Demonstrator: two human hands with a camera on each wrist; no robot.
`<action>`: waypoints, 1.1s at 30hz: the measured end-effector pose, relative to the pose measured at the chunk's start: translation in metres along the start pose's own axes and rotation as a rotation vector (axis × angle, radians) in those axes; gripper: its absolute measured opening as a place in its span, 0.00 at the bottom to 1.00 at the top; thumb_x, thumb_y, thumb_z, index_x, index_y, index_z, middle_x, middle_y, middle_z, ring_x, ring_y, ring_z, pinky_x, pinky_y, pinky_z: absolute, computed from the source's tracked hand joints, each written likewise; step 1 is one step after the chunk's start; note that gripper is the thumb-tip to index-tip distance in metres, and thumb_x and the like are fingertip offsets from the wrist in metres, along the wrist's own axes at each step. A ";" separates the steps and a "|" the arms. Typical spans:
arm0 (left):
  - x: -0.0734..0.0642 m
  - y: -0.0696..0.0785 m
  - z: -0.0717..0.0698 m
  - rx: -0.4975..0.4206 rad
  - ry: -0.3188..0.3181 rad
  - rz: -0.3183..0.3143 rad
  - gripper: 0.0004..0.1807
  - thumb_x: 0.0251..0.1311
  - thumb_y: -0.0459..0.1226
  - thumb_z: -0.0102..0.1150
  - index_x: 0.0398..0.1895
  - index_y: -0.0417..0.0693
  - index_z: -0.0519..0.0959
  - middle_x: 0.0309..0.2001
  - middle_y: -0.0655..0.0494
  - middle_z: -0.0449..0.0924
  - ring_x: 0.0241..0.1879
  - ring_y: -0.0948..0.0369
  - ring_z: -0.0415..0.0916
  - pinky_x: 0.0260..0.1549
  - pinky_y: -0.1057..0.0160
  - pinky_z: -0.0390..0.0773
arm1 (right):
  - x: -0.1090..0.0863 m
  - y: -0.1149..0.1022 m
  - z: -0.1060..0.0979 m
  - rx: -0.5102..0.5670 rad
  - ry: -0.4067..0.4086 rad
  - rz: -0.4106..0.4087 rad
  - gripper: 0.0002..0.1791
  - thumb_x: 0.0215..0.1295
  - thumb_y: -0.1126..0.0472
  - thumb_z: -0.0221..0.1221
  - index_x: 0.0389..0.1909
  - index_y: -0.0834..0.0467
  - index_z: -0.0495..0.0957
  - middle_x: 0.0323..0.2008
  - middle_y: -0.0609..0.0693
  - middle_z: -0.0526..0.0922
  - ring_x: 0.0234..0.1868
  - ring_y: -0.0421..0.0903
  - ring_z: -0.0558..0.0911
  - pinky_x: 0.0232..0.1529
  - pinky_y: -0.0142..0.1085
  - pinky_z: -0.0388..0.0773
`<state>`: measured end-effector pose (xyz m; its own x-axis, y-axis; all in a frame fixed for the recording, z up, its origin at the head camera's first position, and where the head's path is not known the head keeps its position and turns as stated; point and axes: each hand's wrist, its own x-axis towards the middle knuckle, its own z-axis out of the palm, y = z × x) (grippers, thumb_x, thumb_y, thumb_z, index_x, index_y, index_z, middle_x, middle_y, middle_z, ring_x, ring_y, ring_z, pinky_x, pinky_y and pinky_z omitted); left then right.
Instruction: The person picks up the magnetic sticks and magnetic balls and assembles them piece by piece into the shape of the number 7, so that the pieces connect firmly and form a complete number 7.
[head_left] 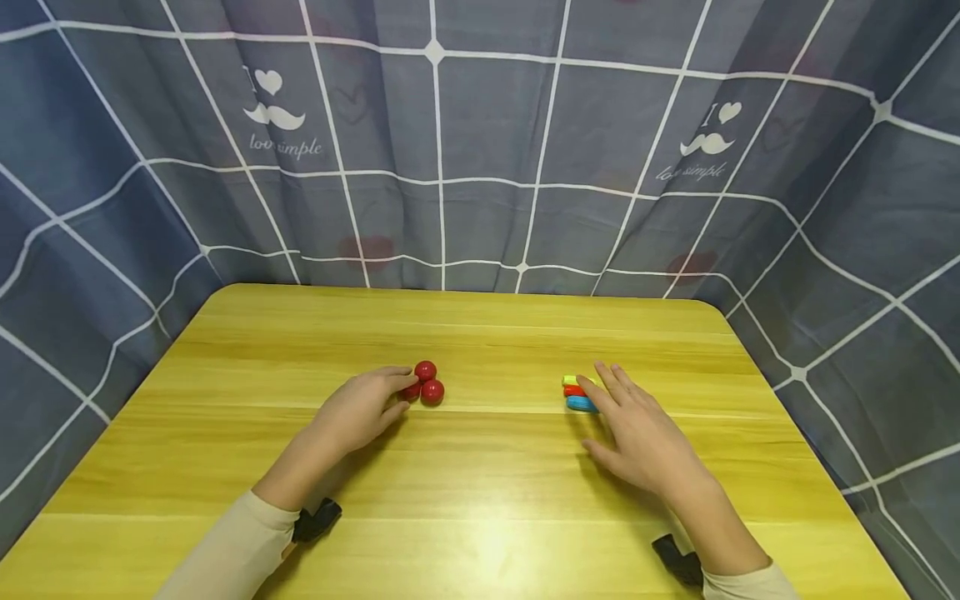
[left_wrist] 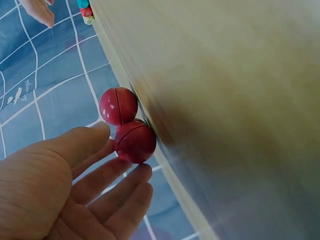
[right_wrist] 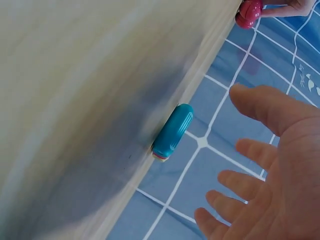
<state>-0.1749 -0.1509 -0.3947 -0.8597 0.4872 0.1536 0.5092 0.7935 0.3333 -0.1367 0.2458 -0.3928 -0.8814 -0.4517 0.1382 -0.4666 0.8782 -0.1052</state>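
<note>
Three glossy red balls, one of them the front ball, sit clustered on the table left of centre. My left hand reaches in from the left, thumb and fingers spread around the leftmost ball, which they partly cover. In the left wrist view two balls show near the fingertips; whether they touch is hard to tell. To the right lie three short rounded sticks side by side: yellow-green, red and a grooved blue one. My right hand hovers beside them, fingers spread and holding nothing, partly covering their right ends.
The wood-grain table has rounded far corners. A blue-grey curtain with white grid lines surrounds its back and sides. Black wrist straps with mounts sit at both cuffs.
</note>
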 end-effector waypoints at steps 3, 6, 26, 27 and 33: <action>-0.002 0.000 0.000 0.004 0.007 0.003 0.21 0.60 0.33 0.65 0.56 0.37 0.79 0.55 0.42 0.78 0.55 0.46 0.75 0.54 0.47 0.73 | 0.000 0.001 0.001 0.023 -0.002 0.007 0.43 0.57 0.47 0.67 0.71 0.57 0.63 0.73 0.62 0.54 0.69 0.64 0.60 0.63 0.58 0.63; -0.002 0.001 -0.001 0.011 0.008 0.008 0.18 0.60 0.32 0.65 0.54 0.38 0.80 0.53 0.43 0.80 0.54 0.47 0.76 0.53 0.48 0.74 | 0.001 0.003 0.002 0.038 0.005 0.000 0.39 0.57 0.49 0.69 0.67 0.60 0.67 0.69 0.64 0.62 0.64 0.64 0.68 0.59 0.57 0.68; -0.015 0.010 -0.004 0.060 -0.001 0.075 0.07 0.51 0.28 0.71 0.30 0.45 0.82 0.28 0.59 0.78 0.29 0.63 0.74 0.31 0.64 0.77 | 0.010 0.005 0.003 0.005 -0.024 -0.072 0.26 0.56 0.57 0.71 0.53 0.62 0.77 0.45 0.54 0.78 0.44 0.52 0.78 0.46 0.47 0.77; -0.016 0.011 -0.004 0.056 -0.002 0.081 0.07 0.51 0.28 0.72 0.30 0.45 0.82 0.27 0.60 0.77 0.29 0.64 0.73 0.30 0.64 0.76 | 0.010 0.006 0.004 0.004 -0.022 -0.072 0.25 0.56 0.57 0.71 0.53 0.62 0.77 0.45 0.53 0.78 0.44 0.52 0.78 0.46 0.47 0.77; -0.018 0.015 -0.003 0.051 0.006 0.092 0.08 0.51 0.27 0.71 0.28 0.45 0.81 0.26 0.60 0.76 0.28 0.65 0.72 0.28 0.66 0.75 | 0.009 0.007 0.005 -0.011 -0.028 -0.088 0.24 0.55 0.58 0.71 0.51 0.63 0.77 0.45 0.53 0.78 0.43 0.52 0.78 0.45 0.46 0.77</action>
<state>-0.1523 -0.1487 -0.3902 -0.8093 0.5568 0.1870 0.5873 0.7631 0.2698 -0.1482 0.2467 -0.3970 -0.8388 -0.5312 0.1193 -0.5416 0.8365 -0.0831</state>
